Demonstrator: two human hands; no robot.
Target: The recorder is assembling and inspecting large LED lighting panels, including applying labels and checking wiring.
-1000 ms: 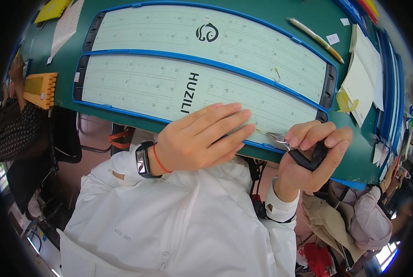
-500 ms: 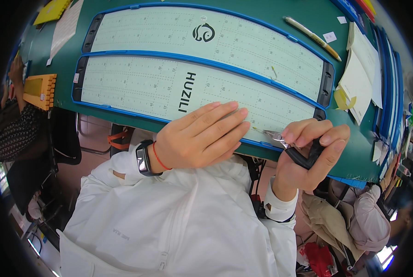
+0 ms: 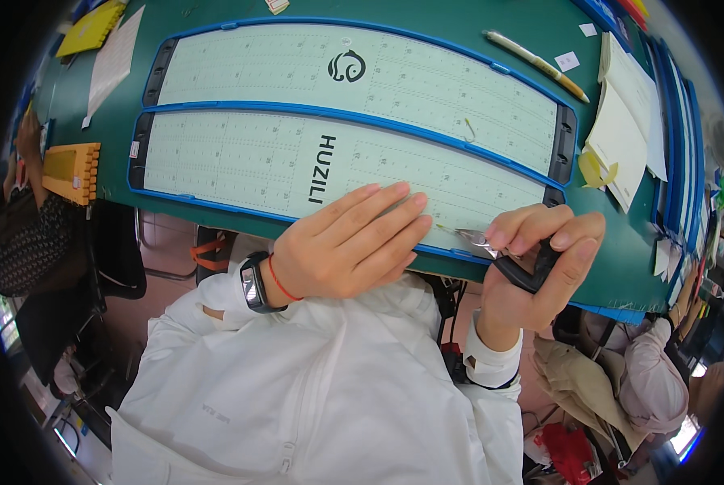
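A long blue-rimmed case (image 3: 240, 149) lies unfolded in two halves, each with a pale panel of dotted lines and small marks. Across the near edge of the lower panel rests my left hand (image 3: 350, 242), fingers stretched out and close together; its thumb is mostly hidden. My right hand (image 3: 548, 259) grips small pliers (image 3: 531, 275) with black handles, their metal jaws over the panel's near edge, pointing toward my left fingertips. By the jaw tips is a thin yellow-green piece (image 3: 443, 228), too small to make out. A thin yellow-green hook (image 3: 469, 129) lies on the upper panel.
A pen (image 3: 540, 65) and a small white paper square (image 3: 567, 61) lie at the far right of the green table (image 3: 426, 16). An open notebook (image 3: 620, 129) and blue folders (image 3: 689, 170) are further right. Orange-yellow cases (image 3: 71, 171) and another person's arm (image 3: 34, 158) are at left.
The view has shifted slightly, so the table and case appear a little lower and further left. Both hands keep nearly the same pose, the pliers still in my right hand.
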